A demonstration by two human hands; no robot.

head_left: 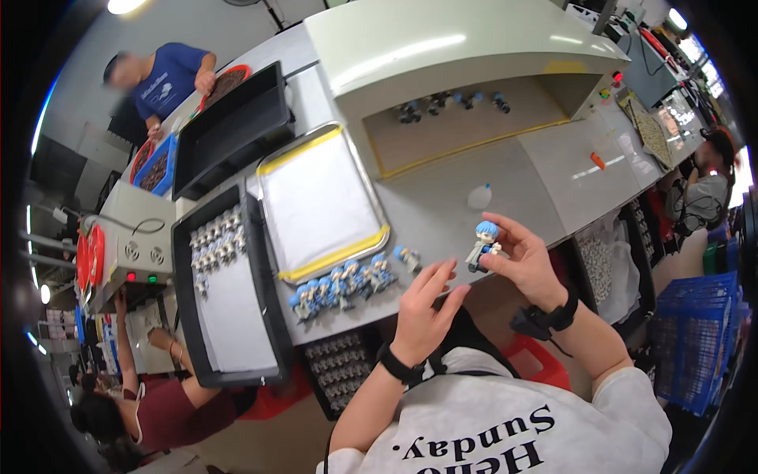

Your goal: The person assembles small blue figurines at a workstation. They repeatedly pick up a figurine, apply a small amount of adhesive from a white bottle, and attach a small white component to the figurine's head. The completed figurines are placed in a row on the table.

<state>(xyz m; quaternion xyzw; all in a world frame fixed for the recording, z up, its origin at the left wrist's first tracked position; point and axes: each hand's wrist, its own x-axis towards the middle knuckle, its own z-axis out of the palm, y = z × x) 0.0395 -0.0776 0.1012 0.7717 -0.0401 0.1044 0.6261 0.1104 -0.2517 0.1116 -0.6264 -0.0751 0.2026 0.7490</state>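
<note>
A small figurine (pixel 482 246) with light-blue hair and a pale body is pinched between the thumb and fingers of my right hand (pixel 527 267), upright above the table's near edge. Just left of it my left hand (pixel 426 312) is held with its fingers apart and nothing in them. Beyond my left fingertips, a single blue-haired figurine (pixel 408 257) lies on the tabletop. A cluster of similar figurines (pixel 343 284) sits farther left, along the front edge of a metal tray. Dark bands circle both my wrists.
A metal tray (pixel 316 197) with white lining and yellow tape lies beyond the cluster. Left of it, a black tray (pixel 272 371) holds rows of pale figurines. A pale housing (pixel 474 63) shelters several figurines. A small translucent bottle (pixel 479 197) stands ahead. Other people work around.
</note>
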